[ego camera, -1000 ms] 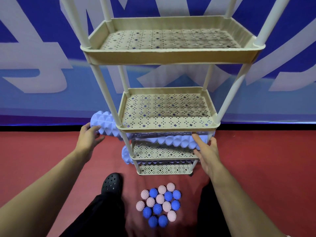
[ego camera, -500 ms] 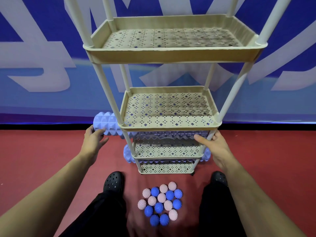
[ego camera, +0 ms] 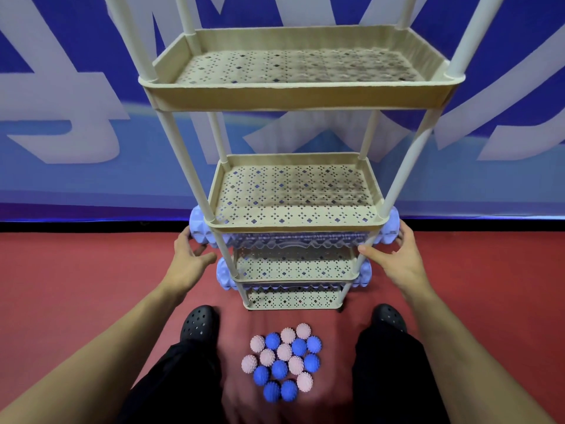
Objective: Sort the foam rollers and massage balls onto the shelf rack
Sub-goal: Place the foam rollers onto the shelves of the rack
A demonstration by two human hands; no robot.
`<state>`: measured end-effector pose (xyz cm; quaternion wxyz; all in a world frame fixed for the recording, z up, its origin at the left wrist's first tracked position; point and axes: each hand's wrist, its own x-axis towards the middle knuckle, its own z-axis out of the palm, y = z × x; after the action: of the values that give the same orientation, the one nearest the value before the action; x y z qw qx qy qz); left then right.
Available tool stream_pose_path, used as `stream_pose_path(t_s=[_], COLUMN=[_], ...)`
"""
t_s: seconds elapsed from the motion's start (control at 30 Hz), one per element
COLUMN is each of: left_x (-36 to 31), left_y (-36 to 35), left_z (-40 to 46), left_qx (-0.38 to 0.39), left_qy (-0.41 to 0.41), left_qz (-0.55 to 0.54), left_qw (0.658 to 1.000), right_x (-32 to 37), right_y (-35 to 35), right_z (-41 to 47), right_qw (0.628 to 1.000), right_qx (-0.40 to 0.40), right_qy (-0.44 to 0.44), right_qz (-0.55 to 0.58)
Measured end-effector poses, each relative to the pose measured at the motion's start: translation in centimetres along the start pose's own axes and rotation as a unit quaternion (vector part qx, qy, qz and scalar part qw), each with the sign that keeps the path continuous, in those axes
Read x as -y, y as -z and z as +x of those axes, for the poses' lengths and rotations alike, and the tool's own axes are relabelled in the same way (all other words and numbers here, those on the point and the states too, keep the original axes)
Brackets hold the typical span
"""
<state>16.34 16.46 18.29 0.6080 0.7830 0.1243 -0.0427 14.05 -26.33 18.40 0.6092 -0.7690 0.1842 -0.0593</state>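
Observation:
A beige shelf rack (ego camera: 293, 99) with several perforated tiers stands on the red floor. One lavender foam roller (ego camera: 199, 225) lies across the third tier, and both its ends stick out past the posts. A second lavender roller (ego camera: 224, 274) lies on the tier below. My left hand (ego camera: 189, 260) is at the upper roller's left end, fingers touching it and thumb spread. My right hand (ego camera: 397, 255) is at that roller's right end, fingertips against it. Several pink and blue spiky massage balls (ego camera: 284, 359) lie clustered on the floor between my feet.
The two upper tiers (ego camera: 293, 221) hold nothing. A blue and white banner wall (ego camera: 61, 133) stands right behind the rack. My black clogs (ego camera: 198, 324) flank the ball cluster, and red floor spreads to both sides.
The upper roller slid to the right into the third tier and now sits centred. My left hand followed its left end inward, and my right hand moved out to its right end.

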Motion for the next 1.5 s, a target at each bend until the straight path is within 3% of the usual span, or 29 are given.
stream_pose_path(t_s=[0.2, 0.5, 0.73, 0.93, 1.07, 1.37, 1.5], left_x=[1.0, 1.2, 1.0, -2.9, -7.0, -9.9, -9.7], left_y=[0.3, -0.2, -4.6, -11.5, -16.2, -26.9, -31.2], left_z=[-0.5, -3.2, -8.9, -14.0, -18.1, -26.3, -28.0], left_qx=[0.012, 0.024, 0.038, 0.083, 0.114, 0.203, 0.245], left_qy=[0.043, 0.012, -0.084, -0.153, -0.22, -0.328, -0.33], left_qz=[0.043, 0.099, 0.17, 0.263, 0.296, 0.415, 0.427], left_qw=[0.998, 0.995, 0.981, 0.949, 0.923, 0.824, 0.805], right_x=[-1.0, -1.0, -0.1, 3.2, 3.5, -4.3, -9.4], right_y=[-0.4, -0.2, 1.5, 6.0, 11.2, 23.3, 27.4], right_z=[-0.2, -1.3, -4.8, -9.5, -14.4, -22.8, -25.1], right_qw=[0.996, 0.992, 0.967, 0.955, 0.927, 0.874, 0.858], right_qx=[0.035, 0.028, 0.036, 0.032, 0.025, -0.001, 0.024], right_qy=[-0.038, -0.033, 0.009, 0.061, 0.063, 0.001, -0.05], right_qz=[-0.074, -0.118, -0.252, -0.288, -0.368, -0.486, -0.511])
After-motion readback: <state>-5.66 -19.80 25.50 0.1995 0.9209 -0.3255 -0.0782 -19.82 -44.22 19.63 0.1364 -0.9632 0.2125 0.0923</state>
